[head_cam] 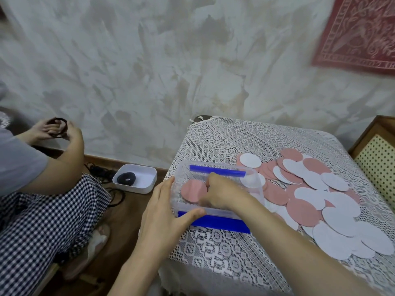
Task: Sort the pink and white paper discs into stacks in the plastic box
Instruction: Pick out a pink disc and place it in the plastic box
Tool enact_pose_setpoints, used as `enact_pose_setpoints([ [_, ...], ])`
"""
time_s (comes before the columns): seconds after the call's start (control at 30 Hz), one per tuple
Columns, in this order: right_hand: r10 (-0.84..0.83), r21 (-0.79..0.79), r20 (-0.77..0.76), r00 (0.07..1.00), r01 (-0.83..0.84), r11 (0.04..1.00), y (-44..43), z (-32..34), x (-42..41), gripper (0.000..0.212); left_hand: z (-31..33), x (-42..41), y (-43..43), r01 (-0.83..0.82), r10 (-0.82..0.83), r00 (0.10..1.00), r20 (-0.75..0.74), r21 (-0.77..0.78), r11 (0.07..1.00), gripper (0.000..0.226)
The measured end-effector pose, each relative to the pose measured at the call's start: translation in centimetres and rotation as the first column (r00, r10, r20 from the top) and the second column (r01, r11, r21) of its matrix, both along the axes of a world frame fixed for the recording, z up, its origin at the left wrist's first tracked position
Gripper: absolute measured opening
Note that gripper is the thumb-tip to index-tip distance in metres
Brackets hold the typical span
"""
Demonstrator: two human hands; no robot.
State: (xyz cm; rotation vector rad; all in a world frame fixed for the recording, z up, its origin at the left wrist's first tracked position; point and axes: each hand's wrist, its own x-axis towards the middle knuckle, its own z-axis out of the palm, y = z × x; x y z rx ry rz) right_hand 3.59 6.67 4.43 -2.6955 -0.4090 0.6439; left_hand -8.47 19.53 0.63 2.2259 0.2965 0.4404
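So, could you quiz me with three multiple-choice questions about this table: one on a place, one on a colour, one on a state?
1. Relative to the plastic box, the loose discs lie: A to its left; B to its right; C underneath it.
2. The stack inside the plastic box is: A pink; B blue; C green.
3. The plastic box is: A lidded; B overturned; C open.

Answers: B, the loose discs spread on the cloth to its right. A, the stack shows pink. C, the right hand reaches inside.

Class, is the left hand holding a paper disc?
No, the left hand rests open against the plastic box's near left corner, with nothing in its fingers.
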Motion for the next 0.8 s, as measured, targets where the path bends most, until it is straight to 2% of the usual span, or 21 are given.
enact_pose_setpoints([
  [0.2, 0.005, 0.052, 0.106, 0.994, -0.011, 0.999, -0.2, -1.0, 0.6, 0.035, -0.2, -0.1, 0.2, -0.002, 0.001, 1.0, 0.015, 0.004, 1.0, 0.101],
  [0.37, 0.017, -0.009, 0.172, 0.985, -0.016, 1.0, -0.7, -0.7, 0.9, 0.041, -0.2, -0.2, 0.2, -0.011, 0.01, 1.0, 0.026, 0.011, 1.0, 0.101],
  [0.57, -0.016, 0.068, 0.094, 0.995, 0.01, 0.998, -0.7, -0.6, 0.8, 0.033, -0.1, -0.1, 0.2, -0.01, 0.01, 1.0, 0.014, 0.029, 1.0, 0.106],
  [0.8, 0.021, 0.047, 0.117, 0.993, -0.026, 0.999, -0.8, -0.6, 0.8, 0.031, -0.5, 0.3, 0.7, 0.003, -0.006, 0.999, 0.033, 0.078, 0.997, 0.099],
])
